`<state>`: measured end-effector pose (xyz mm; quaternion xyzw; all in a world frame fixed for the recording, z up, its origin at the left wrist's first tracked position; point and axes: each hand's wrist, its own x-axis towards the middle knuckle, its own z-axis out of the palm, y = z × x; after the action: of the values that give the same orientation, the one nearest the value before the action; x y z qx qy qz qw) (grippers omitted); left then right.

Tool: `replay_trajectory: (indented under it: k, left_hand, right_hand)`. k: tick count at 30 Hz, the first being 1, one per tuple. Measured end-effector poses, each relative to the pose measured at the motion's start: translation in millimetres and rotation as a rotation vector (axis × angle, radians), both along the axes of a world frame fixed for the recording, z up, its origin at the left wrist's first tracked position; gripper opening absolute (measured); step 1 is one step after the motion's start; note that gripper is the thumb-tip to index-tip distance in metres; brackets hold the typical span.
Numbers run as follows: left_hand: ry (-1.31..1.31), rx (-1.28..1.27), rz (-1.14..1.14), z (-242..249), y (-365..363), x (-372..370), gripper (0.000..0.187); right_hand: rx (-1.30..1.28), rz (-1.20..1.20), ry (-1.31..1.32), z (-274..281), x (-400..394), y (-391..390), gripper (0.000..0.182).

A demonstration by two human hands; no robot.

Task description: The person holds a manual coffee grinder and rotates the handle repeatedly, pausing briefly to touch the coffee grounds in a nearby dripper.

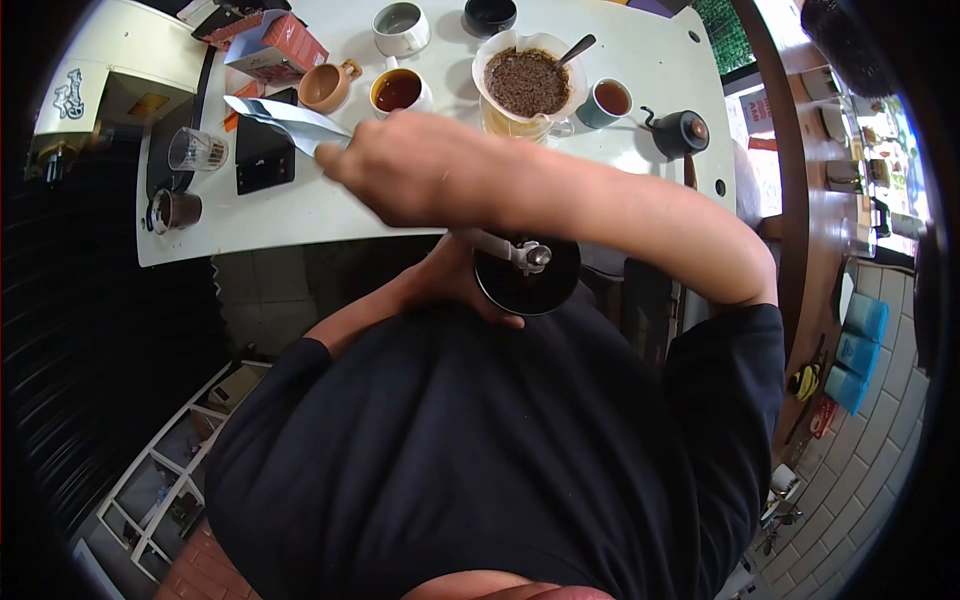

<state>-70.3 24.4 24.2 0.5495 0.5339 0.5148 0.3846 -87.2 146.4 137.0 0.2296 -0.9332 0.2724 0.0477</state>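
Note:
My left hand (466,280) is wrapped round a black hand coffee grinder (528,285), held against my dark shirt with its metal crank on top. My right arm reaches across over the table's front edge. At its end, my right hand (400,170), slightly blurred, pinches a pale, shiny, folded packet (290,122) that points left above a black scale (265,160). Just beyond the hand stands a white mug (424,101) of dark amber liquid. The forearm hides part of the glass server under a white dripper (482,75) full of wet coffee grounds, where a spoon (577,48) rests.
A clear glass (197,150) and a glass of brown grounds (176,211) stand at the left edge. Behind are a tan cup (323,90), a red box (285,45) and a white cup (401,30). To the right are a teal cup (606,104) and a black kettle (680,133).

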Motion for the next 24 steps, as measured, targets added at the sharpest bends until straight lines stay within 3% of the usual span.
replay_trajectory:
  k: [1,3,5,7,9,10,11,14,16,19,20,23,24]
  left_hand:
    - [-0.093,0.015,0.016,2,2,0,0.114]
    - [-0.200,0.078,0.012,3,8,0,0.108]
    - [-0.298,0.143,0.008,5,11,1,0.103]
    - [-0.365,0.109,-0.041,6,11,3,0.097]
    - [-0.399,0.051,-0.055,-5,-3,6,0.102]
    - [-0.505,0.011,0.043,-26,-16,10,0.105]
    - [-0.608,-0.029,0.145,-38,-26,11,0.107]
    - [-0.571,-0.128,0.128,-31,-29,0,0.116]
    - [-0.631,-0.224,0.127,-15,-25,-2,0.121]
    - [-0.728,-0.255,0.163,-24,-23,-1,0.122]
    - [-0.819,-0.269,0.254,-28,-24,3,0.114]
    - [-0.650,-0.257,0.099,-9,-16,-5,0.104]
    - [-0.522,-0.110,0.106,-10,-8,-6,0.098]
  right_hand:
    - [0.009,-0.014,-0.050,1,-2,9,0.015]
    - [-0.024,-0.054,0.122,-16,-3,26,0.018]
    - [0.054,-0.124,-0.025,-9,1,42,0.015]
    - [0.040,-0.168,-0.090,-8,9,44,0.016]
    - [0.058,-0.257,-0.023,-21,12,56,0.012]
    - [0.028,-0.278,0.024,-25,20,69,0.011]
    - [0.000,-0.348,-0.164,-25,27,77,0.012]
    - [-0.036,-0.387,-0.117,-33,62,90,0.013]
    - [-0.088,-0.536,-0.163,-31,83,90,0.015]
    - [-0.176,-0.631,-0.112,-49,101,88,0.014]
    - [-0.178,-0.650,-0.146,-49,109,87,0.013]
    - [-0.183,-0.752,-0.101,-38,142,72,0.013]
    - [-0.189,-0.753,-0.104,-33,152,68,0.013]
